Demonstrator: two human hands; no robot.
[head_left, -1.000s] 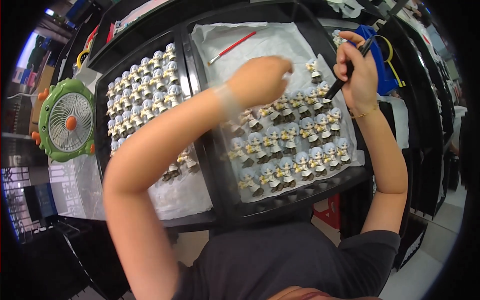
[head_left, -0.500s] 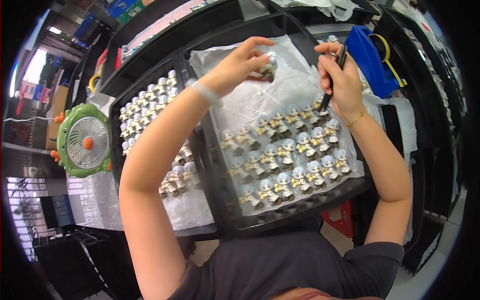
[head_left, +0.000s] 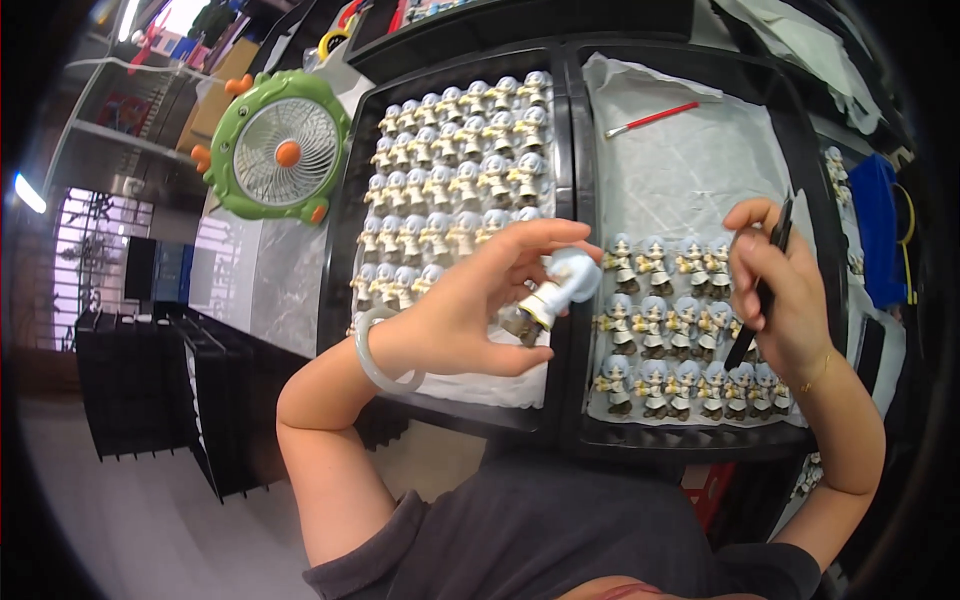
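My left hand (head_left: 450, 315) is closed round a small figurine (head_left: 560, 290) with pale blue hair and a white coat, held tilted above the lower right of the left tray (head_left: 562, 180), by the border between the two trays. My right hand (head_left: 790, 285) grips a slim black pen-shaped tool (head_left: 768, 285), its lower end pointing down over the figurines (head_left: 683, 325) in the right tray (head_left: 585, 130). Those stand in rows on a white sheet (head_left: 690, 165), and some are hidden behind that hand. The left tray holds several rows of similar figurines (head_left: 435, 185).
A red-handled brush (head_left: 655, 119) lies on the far part of the right tray's sheet. A green fan (head_left: 280, 150) stands left of the trays. At the far right is a blue tape dispenser (head_left: 880, 230). A black tray wall (head_left: 530, 40) runs along the back.
My view has turned left, so trays and fan appear farther right. My left hand, still with the figurine, has come from over the right tray's sheet toward the left tray. The red brush now shows fully.
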